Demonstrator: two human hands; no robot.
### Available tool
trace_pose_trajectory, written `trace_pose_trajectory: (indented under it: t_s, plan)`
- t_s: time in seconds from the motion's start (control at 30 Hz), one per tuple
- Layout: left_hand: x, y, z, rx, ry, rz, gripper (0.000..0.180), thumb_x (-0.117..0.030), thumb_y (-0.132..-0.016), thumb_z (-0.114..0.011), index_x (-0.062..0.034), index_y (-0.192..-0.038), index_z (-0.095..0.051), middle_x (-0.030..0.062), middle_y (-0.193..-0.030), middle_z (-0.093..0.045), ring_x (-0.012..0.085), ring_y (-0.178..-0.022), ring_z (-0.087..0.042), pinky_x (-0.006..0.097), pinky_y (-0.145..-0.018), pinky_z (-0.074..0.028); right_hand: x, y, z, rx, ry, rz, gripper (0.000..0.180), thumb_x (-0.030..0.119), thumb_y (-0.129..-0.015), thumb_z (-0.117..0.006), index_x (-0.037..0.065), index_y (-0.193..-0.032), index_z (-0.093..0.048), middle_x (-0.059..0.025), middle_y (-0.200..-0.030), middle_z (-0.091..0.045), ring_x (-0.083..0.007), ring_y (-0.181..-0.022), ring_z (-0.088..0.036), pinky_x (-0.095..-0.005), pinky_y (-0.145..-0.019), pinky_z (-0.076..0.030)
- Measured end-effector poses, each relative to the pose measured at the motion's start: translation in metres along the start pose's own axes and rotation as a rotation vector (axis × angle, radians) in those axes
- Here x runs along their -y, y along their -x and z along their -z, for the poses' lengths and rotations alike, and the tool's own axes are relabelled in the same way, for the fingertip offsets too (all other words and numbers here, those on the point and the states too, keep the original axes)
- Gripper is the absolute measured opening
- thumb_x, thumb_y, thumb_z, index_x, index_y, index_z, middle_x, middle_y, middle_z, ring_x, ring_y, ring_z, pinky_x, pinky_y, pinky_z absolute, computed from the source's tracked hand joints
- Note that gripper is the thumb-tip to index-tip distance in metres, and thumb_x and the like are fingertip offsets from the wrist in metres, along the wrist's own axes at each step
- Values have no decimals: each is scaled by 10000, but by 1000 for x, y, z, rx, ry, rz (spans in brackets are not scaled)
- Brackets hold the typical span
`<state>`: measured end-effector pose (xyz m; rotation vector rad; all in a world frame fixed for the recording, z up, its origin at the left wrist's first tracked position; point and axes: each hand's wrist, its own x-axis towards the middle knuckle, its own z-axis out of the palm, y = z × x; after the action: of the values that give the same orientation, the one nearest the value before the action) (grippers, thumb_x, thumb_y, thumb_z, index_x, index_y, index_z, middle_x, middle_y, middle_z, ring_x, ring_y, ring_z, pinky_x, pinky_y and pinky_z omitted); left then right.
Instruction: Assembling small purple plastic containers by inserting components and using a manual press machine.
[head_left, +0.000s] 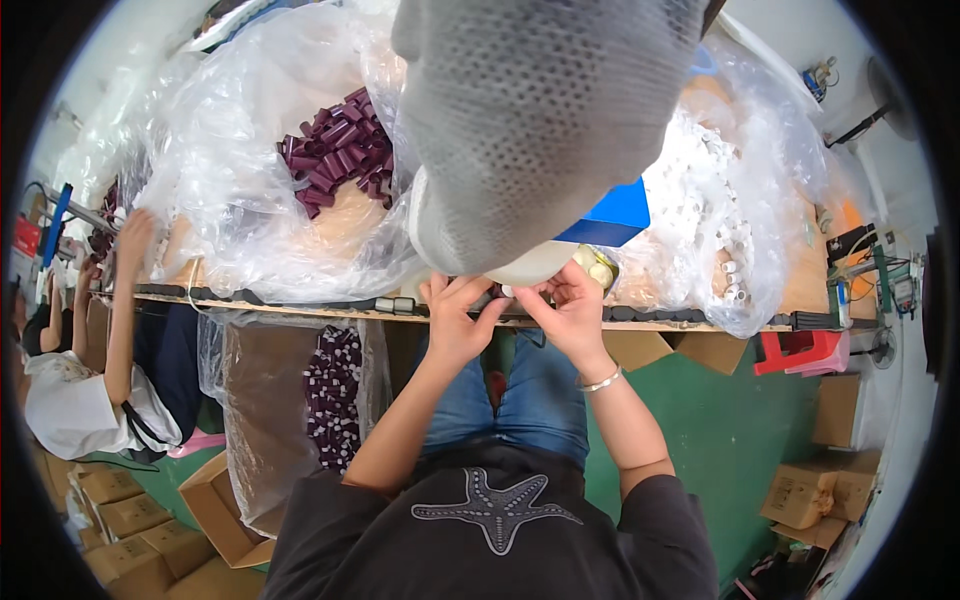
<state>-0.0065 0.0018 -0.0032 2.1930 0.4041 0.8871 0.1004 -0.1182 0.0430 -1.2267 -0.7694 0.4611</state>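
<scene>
One lined box (268, 400) holds purple pieces (332, 400); left hand (457, 325) and right hand (575, 318), grip unclear.

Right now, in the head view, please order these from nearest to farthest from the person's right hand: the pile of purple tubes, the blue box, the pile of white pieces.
From the right hand:
1. Blue box, just beyond the hand.
2. Pile of white pieces, farther to the right.
3. Pile of purple tubes, across on the left.
</scene>
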Motion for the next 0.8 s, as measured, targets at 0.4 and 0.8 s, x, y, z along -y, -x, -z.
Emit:
trace_pose_trajectory:
  t_s: [0.4,0.8]
  plan:
    - [6,3,-2,9,-17,6,373,-105,-694,-770,-130,-1061,-710,-7,-1119,-679,246,-1108,-490,402,-956,-284,-5,-4,3,49,557,203,282,104,-729,-825,24,-957,-679,-16,-733,-614,-94,-627,-546,-241,-586,-468]
    - [1,13,21,-49,31,-51,597,-148,-626,-857,-27,-1167,-637,79,-1137,-620,302,-1076,-452,426,-924,-370,-9,98,71,-161,323,21,399,-72,-784,-713,-38,-1171,-625,-124,-1067,-693,-72,-729,-571,-210,-650,-488]
